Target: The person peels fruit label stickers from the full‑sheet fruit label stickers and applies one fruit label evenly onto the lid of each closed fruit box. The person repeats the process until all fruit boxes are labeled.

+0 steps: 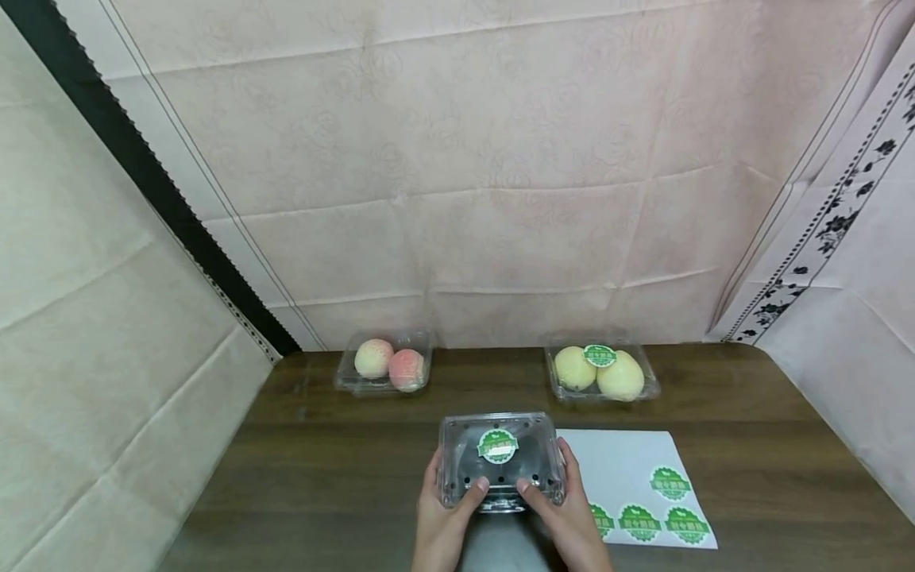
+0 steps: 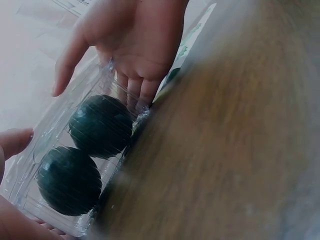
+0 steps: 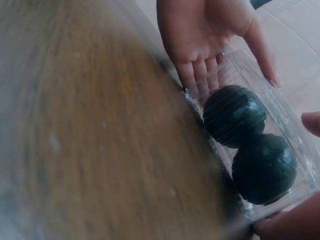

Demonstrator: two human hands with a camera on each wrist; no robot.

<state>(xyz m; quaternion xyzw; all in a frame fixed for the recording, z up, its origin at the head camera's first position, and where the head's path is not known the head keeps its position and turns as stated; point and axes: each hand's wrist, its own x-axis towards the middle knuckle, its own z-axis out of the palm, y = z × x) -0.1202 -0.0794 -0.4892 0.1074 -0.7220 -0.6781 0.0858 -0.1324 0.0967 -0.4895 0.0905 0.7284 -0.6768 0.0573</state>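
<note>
Both hands hold a clear plastic clamshell box [image 1: 532, 445] by its two short sides, above the near middle of the table. My left hand [image 1: 445, 520] grips its left side and my right hand [image 1: 569, 520] its right, fingers beneath and thumbs at the lid's near edge. On the lid sits a round green-and-white sticker [image 1: 497, 446]. Through the clear wall in the left wrist view, two dark round fruits [image 2: 101, 126] show side by side. The right wrist view shows the same dark fruits [image 3: 264, 168] within the box. The lid looks closed.
A white sheet [image 1: 608, 453] with several green stickers [image 1: 639, 522] lies to the right, partly behind the right hand. At the table's back stand a box of two pinkish peaches [image 1: 407, 369] and a stickered box of two pale yellow-green fruits [image 1: 620, 376]. Cloth walls [image 1: 500, 159] enclose the table.
</note>
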